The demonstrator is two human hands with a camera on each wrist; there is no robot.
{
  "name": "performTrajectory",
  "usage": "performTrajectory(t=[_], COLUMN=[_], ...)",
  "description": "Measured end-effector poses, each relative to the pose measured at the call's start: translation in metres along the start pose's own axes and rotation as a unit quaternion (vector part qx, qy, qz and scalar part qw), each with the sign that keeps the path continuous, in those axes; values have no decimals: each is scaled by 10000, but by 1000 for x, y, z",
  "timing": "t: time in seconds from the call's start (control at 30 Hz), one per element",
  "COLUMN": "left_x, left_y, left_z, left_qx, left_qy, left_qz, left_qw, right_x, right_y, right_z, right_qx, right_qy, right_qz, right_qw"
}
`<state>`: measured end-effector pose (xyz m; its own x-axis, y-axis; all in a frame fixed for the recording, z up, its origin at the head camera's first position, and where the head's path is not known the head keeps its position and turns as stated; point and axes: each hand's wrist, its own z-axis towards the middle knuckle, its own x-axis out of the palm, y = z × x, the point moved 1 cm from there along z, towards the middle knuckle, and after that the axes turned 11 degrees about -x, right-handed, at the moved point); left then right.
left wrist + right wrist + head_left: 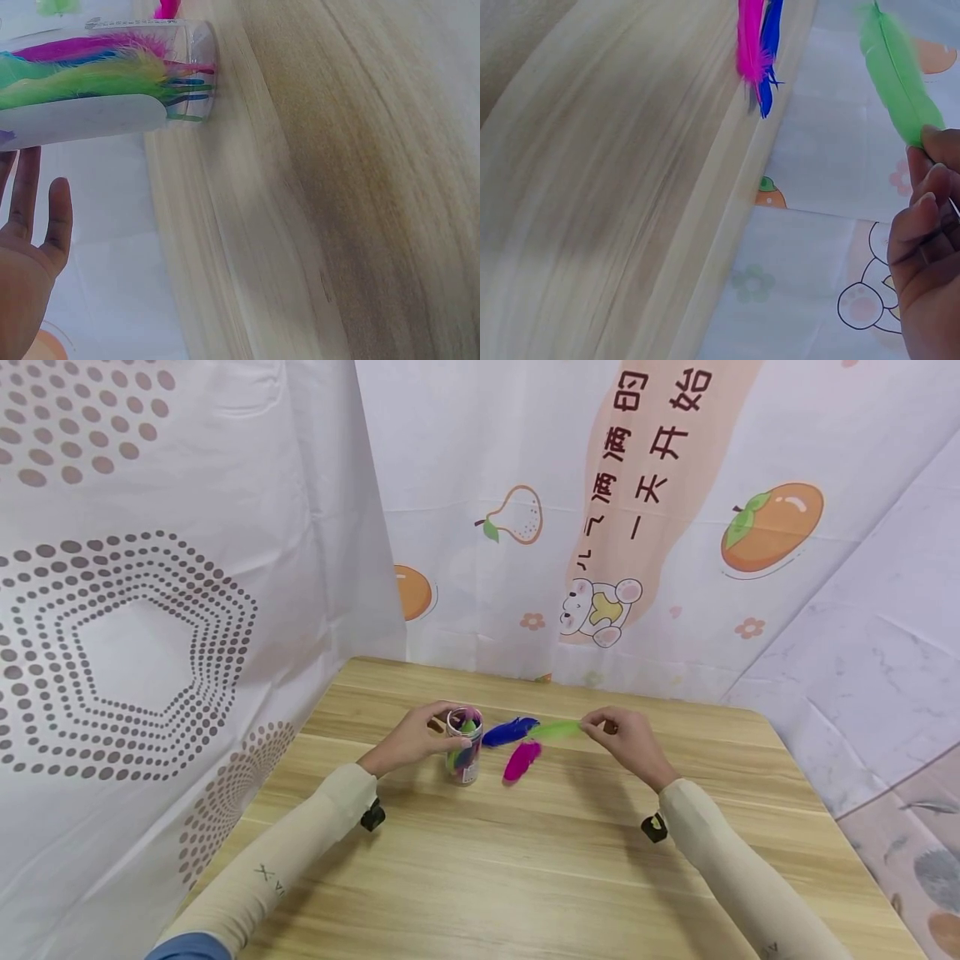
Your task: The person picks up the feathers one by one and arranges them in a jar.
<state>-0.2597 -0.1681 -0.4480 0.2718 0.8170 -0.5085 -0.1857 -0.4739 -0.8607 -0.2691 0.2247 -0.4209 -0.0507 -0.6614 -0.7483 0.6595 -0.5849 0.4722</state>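
A clear jar (467, 768) of coloured feathers stands upright on the table, and my left hand (414, 740) grips it near the rim. In the left wrist view, green, pink and blue feathers (90, 79) show through its wall, quills at the base; part of my left hand (26, 247) is out of frame. Between thumb and fingertips my right hand (628, 745) pinches one end of a light green feather (895, 71), held above the table. Beneath and left of it lie a blue feather (510, 732) and a magenta feather (522, 761).
The wooden table (480, 877) reaches back to a printed white curtain (465, 593). Another patterned curtain (135, 652) hangs along the left side. A dark wrist camera (372, 816) sits under the left sleeve, and a second camera (654, 828) under the right.
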Motion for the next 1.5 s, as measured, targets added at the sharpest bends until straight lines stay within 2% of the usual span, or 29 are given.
performTrajectory(t=[0.4,1.5], left_x=[0,0], left_y=[-1,-3], left_z=[0,-1], left_qx=[10,3], left_qy=[28,29], left_qz=[17,55], left_qw=[10000,10000], right_x=[-4,-7], right_y=[6,24], right_z=[7,28], right_qx=[41,-282], right_qy=[-104,-500], right_qz=[-13,-154], right_qw=[9999,9982])
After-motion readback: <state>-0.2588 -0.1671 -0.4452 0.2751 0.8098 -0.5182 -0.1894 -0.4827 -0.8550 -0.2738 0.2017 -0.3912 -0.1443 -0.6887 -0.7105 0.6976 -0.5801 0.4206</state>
